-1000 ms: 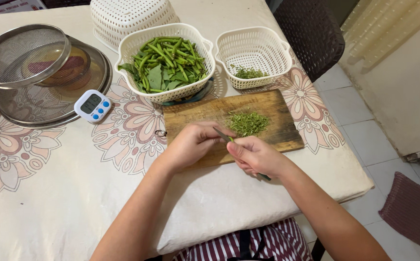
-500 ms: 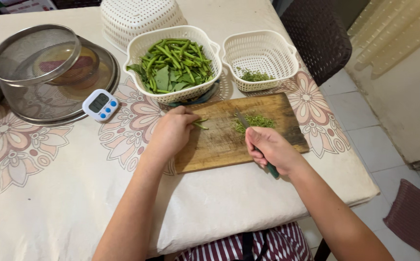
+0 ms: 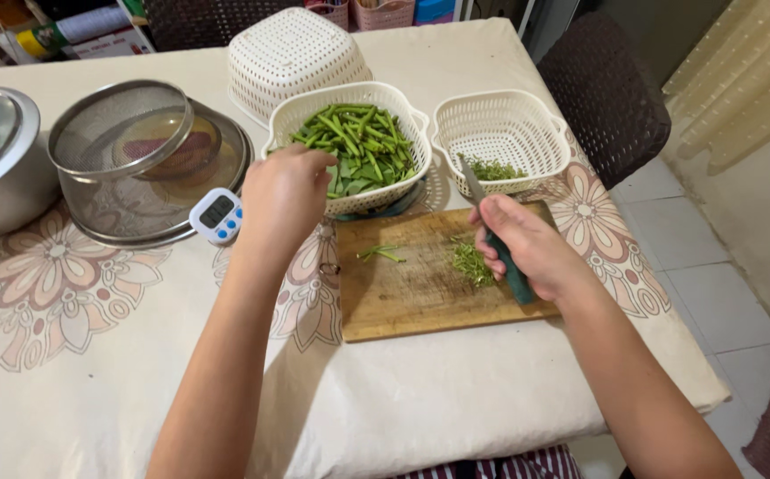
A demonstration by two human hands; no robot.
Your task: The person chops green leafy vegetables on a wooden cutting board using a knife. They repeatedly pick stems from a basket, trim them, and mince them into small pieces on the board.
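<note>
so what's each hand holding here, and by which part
The right hand grips a knife by its dark green handle, blade pointing up and away. The left hand reaches over the basket of green beans; whether it holds any cannot be told.

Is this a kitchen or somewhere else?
Probably a dining table at home, used for cooking prep: a flowered tablecloth, a wooden cutting board with chopped greens, a basket of green beans, and a dark chair pulled up.

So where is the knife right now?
In the head view the knife is in the right hand, blade raised over the wooden cutting board, just before the small white basket.
</note>
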